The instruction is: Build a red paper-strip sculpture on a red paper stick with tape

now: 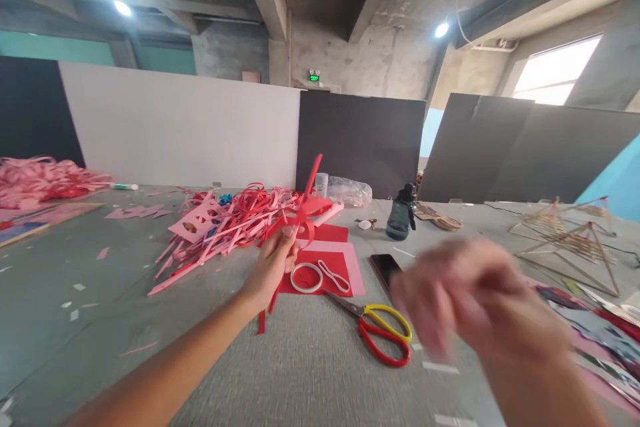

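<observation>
My left hand is closed around the lower part of a red paper-strip piece, whose looped and straight ends rise above the fingers; more red strips hang below the hand. Smeared by motion, my right hand is up on the right, over the table beside a dark phone, and its fingers cannot be made out. Between the hands lie scissors with one yellow and one red handle. A white ring and a white loop rest on red and pink paper sheets.
A tangled heap of pink and red strips lies behind my left hand, with another pink heap far left. A dark bottle and a clear plastic bag stand behind. Stick frames are at right.
</observation>
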`<state>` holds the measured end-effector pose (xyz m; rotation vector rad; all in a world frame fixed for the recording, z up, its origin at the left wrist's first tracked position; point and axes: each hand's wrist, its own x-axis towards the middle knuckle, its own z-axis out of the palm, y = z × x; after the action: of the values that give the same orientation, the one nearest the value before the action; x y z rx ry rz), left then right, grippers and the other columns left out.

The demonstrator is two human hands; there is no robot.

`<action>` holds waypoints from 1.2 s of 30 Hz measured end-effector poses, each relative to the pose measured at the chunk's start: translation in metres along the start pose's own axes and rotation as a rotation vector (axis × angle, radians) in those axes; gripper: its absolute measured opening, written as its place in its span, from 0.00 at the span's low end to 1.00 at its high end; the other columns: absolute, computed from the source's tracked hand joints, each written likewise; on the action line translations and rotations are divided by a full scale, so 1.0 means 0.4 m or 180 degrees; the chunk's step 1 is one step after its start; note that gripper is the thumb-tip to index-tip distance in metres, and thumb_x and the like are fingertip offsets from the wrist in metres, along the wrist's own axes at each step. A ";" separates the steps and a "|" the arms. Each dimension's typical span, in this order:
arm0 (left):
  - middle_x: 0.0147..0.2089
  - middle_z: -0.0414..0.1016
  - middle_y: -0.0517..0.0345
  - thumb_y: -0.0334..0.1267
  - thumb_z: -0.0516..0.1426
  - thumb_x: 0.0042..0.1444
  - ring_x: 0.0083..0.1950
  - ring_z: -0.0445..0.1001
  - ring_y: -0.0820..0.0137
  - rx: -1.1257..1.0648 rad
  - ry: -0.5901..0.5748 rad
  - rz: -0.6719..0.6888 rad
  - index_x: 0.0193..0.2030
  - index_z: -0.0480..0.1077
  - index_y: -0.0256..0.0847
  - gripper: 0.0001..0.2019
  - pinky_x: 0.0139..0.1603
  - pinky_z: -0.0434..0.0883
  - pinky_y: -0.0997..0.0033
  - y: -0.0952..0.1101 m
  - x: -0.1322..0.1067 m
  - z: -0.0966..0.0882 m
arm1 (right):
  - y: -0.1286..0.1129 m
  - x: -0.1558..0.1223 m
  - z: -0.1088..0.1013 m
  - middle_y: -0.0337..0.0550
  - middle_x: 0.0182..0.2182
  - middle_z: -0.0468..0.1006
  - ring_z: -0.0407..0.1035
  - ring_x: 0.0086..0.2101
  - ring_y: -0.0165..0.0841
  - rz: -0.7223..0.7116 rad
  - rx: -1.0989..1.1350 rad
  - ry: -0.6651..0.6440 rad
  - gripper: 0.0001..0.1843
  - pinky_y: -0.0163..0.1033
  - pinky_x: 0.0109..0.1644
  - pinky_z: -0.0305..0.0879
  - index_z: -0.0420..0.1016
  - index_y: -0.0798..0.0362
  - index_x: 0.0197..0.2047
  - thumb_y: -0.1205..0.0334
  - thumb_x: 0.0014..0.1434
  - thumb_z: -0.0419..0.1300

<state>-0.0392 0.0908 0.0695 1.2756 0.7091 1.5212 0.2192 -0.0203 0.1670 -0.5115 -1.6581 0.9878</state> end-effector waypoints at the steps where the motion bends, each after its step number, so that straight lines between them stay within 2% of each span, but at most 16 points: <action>1: 0.28 0.63 0.65 0.54 0.65 0.59 0.22 0.55 0.81 -0.0228 0.0045 -0.0075 0.37 0.71 0.39 0.19 0.22 0.56 0.80 0.009 -0.006 0.012 | 0.045 0.031 0.025 0.34 0.22 0.75 0.68 0.23 0.28 0.0046 0.0317 0.0379 0.07 0.39 0.32 0.64 0.82 0.43 0.36 0.51 0.56 0.69; 3: 0.29 0.63 0.65 0.52 0.68 0.56 0.24 0.57 0.81 -0.0507 0.0129 -0.0020 0.36 0.71 0.38 0.19 0.24 0.60 0.81 0.030 -0.019 0.034 | 0.152 0.076 0.082 0.37 0.30 0.78 0.70 0.31 0.29 0.0207 0.0417 0.1230 0.04 0.38 0.39 0.66 0.80 0.49 0.35 0.58 0.56 0.67; 4: 0.30 0.64 0.64 0.51 0.68 0.56 0.25 0.59 0.81 -0.0615 0.0130 0.0024 0.38 0.72 0.38 0.18 0.26 0.62 0.81 0.041 -0.027 0.045 | 0.207 0.087 0.111 0.39 0.32 0.78 0.70 0.33 0.30 0.0346 0.0317 0.1360 0.06 0.38 0.41 0.66 0.79 0.50 0.34 0.58 0.54 0.68; 6: 0.29 0.62 0.65 0.50 0.68 0.56 0.27 0.60 0.79 -0.0848 0.0061 0.0012 0.40 0.72 0.39 0.17 0.27 0.63 0.81 0.062 -0.041 0.064 | 0.305 0.085 0.165 0.42 0.36 0.80 0.71 0.36 0.33 0.0836 0.0234 0.0932 0.14 0.39 0.43 0.66 0.79 0.52 0.39 0.51 0.55 0.68; 7: 0.29 0.61 0.65 0.49 0.68 0.57 0.27 0.60 0.79 -0.0970 0.0016 -0.0055 0.40 0.71 0.40 0.17 0.27 0.64 0.81 0.072 -0.049 0.072 | 0.343 0.075 0.190 0.44 0.37 0.80 0.71 0.36 0.34 0.0966 0.0253 0.0549 0.18 0.40 0.42 0.66 0.79 0.53 0.40 0.46 0.57 0.67; 9: 0.28 0.60 0.66 0.48 0.68 0.58 0.27 0.60 0.79 -0.1110 -0.0024 -0.0173 0.40 0.70 0.40 0.16 0.27 0.64 0.81 0.087 -0.061 0.086 | 0.390 0.046 0.234 0.44 0.34 0.79 0.71 0.34 0.33 0.0902 0.0439 -0.0068 0.22 0.40 0.41 0.66 0.77 0.53 0.38 0.40 0.61 0.63; 12: 0.27 0.58 0.66 0.48 0.67 0.60 0.26 0.58 0.80 -0.1140 0.0054 -0.0082 0.39 0.70 0.39 0.15 0.27 0.63 0.82 0.096 -0.071 0.096 | 0.402 0.011 0.278 0.42 0.25 0.77 0.69 0.27 0.31 0.0853 0.0604 -0.0367 0.27 0.37 0.32 0.64 0.73 0.54 0.33 0.36 0.64 0.59; 16: 0.27 0.58 0.66 0.50 0.66 0.61 0.26 0.57 0.80 -0.1065 0.0220 0.0018 0.40 0.71 0.38 0.17 0.26 0.63 0.81 0.087 -0.072 0.094 | 0.393 -0.006 0.306 0.44 0.23 0.77 0.66 0.22 0.29 0.0980 0.0413 -0.0027 0.28 0.34 0.25 0.58 0.73 0.55 0.30 0.36 0.62 0.61; 19: 0.27 0.58 0.67 0.50 0.65 0.61 0.25 0.57 0.80 -0.1004 0.0294 0.0167 0.39 0.71 0.38 0.16 0.26 0.62 0.80 0.078 -0.065 0.085 | 0.398 -0.012 0.320 0.43 0.23 0.77 0.68 0.22 0.30 0.1178 0.0470 0.0147 0.26 0.33 0.23 0.58 0.73 0.55 0.30 0.38 0.58 0.65; 24: 0.27 0.58 0.67 0.47 0.67 0.60 0.24 0.57 0.80 -0.1035 0.0285 0.0236 0.41 0.72 0.38 0.15 0.25 0.62 0.80 0.087 -0.046 0.067 | 0.417 -0.035 0.342 0.44 0.25 0.77 0.70 0.23 0.31 0.1472 0.0457 0.0156 0.23 0.33 0.23 0.59 0.72 0.55 0.31 0.42 0.54 0.67; 28: 0.27 0.58 0.68 0.47 0.69 0.56 0.24 0.56 0.81 -0.1124 0.0289 0.0228 0.41 0.72 0.38 0.17 0.25 0.60 0.79 0.107 -0.032 0.052 | 0.428 -0.056 0.355 0.43 0.24 0.76 0.70 0.25 0.31 0.1623 0.0358 -0.0005 0.21 0.34 0.29 0.62 0.71 0.55 0.29 0.44 0.55 0.67; 36: 0.27 0.65 0.65 0.48 0.71 0.52 0.25 0.61 0.79 -0.1063 0.0291 0.0019 0.38 0.70 0.38 0.19 0.25 0.61 0.79 0.101 -0.019 0.035 | 0.435 -0.065 0.361 0.47 0.27 0.79 0.72 0.27 0.32 0.1565 0.0425 -0.0073 0.35 0.36 0.32 0.64 0.73 0.56 0.32 0.27 0.55 0.62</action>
<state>-0.0389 0.0678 0.1064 0.9632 0.4828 1.6318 0.0664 0.0078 0.0008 -0.8428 -1.5020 1.4542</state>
